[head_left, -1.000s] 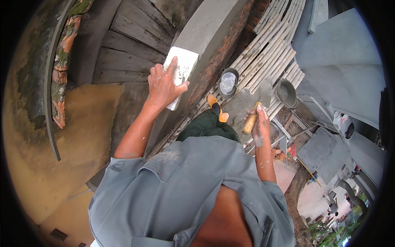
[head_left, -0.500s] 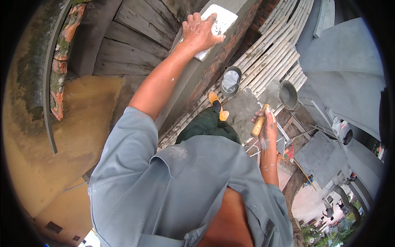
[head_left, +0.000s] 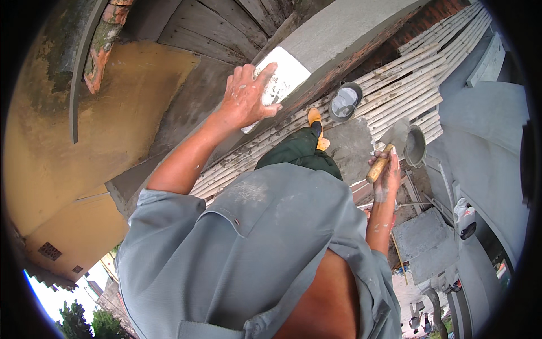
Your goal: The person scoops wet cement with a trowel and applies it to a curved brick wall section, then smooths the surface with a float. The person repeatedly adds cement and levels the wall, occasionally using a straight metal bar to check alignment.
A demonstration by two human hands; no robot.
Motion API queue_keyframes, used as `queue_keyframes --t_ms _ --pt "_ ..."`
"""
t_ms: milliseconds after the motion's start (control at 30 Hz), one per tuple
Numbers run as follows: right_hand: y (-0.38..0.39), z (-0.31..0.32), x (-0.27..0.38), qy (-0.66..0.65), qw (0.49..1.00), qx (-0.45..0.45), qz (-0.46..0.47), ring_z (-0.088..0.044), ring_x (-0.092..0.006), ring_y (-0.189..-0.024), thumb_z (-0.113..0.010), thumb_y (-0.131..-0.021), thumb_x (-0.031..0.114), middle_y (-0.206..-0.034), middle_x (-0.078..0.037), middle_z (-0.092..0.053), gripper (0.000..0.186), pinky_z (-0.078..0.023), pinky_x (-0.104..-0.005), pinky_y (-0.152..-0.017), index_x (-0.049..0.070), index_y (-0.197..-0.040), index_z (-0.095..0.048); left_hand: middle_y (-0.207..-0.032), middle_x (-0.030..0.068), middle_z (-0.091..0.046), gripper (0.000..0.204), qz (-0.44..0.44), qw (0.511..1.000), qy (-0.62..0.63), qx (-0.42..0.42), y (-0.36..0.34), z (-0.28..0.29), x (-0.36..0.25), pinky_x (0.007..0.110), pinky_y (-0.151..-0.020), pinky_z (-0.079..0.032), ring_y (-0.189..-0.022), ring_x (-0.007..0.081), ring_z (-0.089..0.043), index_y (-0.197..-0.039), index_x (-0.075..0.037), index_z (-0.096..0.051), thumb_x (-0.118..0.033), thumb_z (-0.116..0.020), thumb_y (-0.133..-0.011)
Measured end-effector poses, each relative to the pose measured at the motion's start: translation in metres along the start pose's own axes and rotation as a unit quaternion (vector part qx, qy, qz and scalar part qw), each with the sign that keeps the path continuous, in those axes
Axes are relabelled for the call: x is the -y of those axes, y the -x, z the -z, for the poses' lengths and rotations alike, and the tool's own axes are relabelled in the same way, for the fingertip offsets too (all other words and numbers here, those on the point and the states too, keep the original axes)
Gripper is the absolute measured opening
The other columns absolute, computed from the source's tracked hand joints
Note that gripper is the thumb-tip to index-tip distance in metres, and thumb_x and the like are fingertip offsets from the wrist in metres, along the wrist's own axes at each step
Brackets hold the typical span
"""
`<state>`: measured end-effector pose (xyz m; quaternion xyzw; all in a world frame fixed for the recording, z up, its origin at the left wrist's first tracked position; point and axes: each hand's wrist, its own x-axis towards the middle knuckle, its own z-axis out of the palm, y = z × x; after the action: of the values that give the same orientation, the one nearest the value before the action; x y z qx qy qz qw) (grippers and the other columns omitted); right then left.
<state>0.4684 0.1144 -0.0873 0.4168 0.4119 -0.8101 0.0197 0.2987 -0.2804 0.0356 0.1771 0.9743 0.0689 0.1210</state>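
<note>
My left hand (head_left: pixel 245 100) grips a white flat rectangular float (head_left: pixel 287 73) smeared with grey mortar. The float lies against the grey rendered top of a wall (head_left: pixel 339 34), its thumb-side edge showing past my fingers. What the fingertips grip beneath is hidden. Off to the right, my right hand (head_left: pixel 388 178) is closed round the wooden handle of a trowel (head_left: pixel 379 164). Its grey blade points away from me, beside a bucket (head_left: pixel 416 147), and touches nothing that I can make out. Mortar spots both hands and forearms.
Bamboo poles (head_left: pixel 418 73) form a platform below, where my feet in orange shoes (head_left: pixel 314 117) stand. Another bucket (head_left: pixel 358 91) holding grey-white material sits by the wall. Left are wooden boards (head_left: pixel 220 25) and a yellowish wall (head_left: pixel 113 135). Small figures of people show far below right.
My left hand and the float have come back along the wall top toward me. The view has turned, shifting the buckets and platform rightward. My right hand still holds the trowel.
</note>
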Motion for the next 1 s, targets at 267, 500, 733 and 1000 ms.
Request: queue_keyframes --t_ms 267,500,733,1000 --pt "-0.005 -0.044 0.017 0.058 0.995 0.08 0.009 -0.063 -0.0233 -0.081 -0.064 -0.103 0.031 -0.087 -0.008 -0.061 0.026 -0.055 -0.0389 -0.071 0.006 -0.107 -0.058 -0.13 0.0203 -0.056 0.099 0.172 0.971 0.056 -0.154 0.092 0.031 0.061 0.048 -0.108 -0.043 -0.122 0.0377 -0.05 -0.155 -0.006 -0.042 -0.034 -0.085 -0.071" --pt "0.01 -0.057 0.012 0.076 0.992 0.101 0.012 -0.063 -0.022 -0.081 -0.064 -0.103 0.032 -0.086 -0.006 -0.061 0.027 -0.055 -0.0378 -0.072 0.006 -0.107 -0.058 -0.123 0.0218 -0.054 0.093 -0.023 0.989 0.07 -0.125 0.009 0.015 -0.005 0.051 -0.103 -0.043 -0.117 0.0393 -0.05 -0.153 -0.012 -0.049 -0.044 -0.084 -0.074" --pt "0.025 -0.036 -0.011 0.062 0.995 0.07 0.015 -0.063 -0.0209 -0.081 -0.064 -0.103 0.033 -0.087 -0.005 -0.061 0.027 -0.055 -0.037 -0.072 0.006 -0.107 -0.059 -0.126 0.0192 -0.051 0.097 0.02 0.997 0.035 -0.062 0.06 -0.015 0.031 0.049 -0.099 -0.04 -0.116 0.0365 -0.047 -0.156 -0.021 -0.047 -0.043 -0.088 -0.071" --pt "0.047 -0.02 -0.043 0.04 0.998 0.03 0.039 -0.065 -0.0229 -0.077 -0.061 -0.104 0.037 -0.091 -0.011 -0.064 0.032 -0.058 -0.0391 -0.071 0.005 -0.109 -0.059 -0.137 0.0228 -0.048 0.1 0.124 0.99 0.069 -0.01 0.185 -0.007 0.095 0.051 -0.109 -0.039 -0.127 0.0413 -0.046 -0.156 -0.024 -0.047 -0.033 -0.091 -0.066"
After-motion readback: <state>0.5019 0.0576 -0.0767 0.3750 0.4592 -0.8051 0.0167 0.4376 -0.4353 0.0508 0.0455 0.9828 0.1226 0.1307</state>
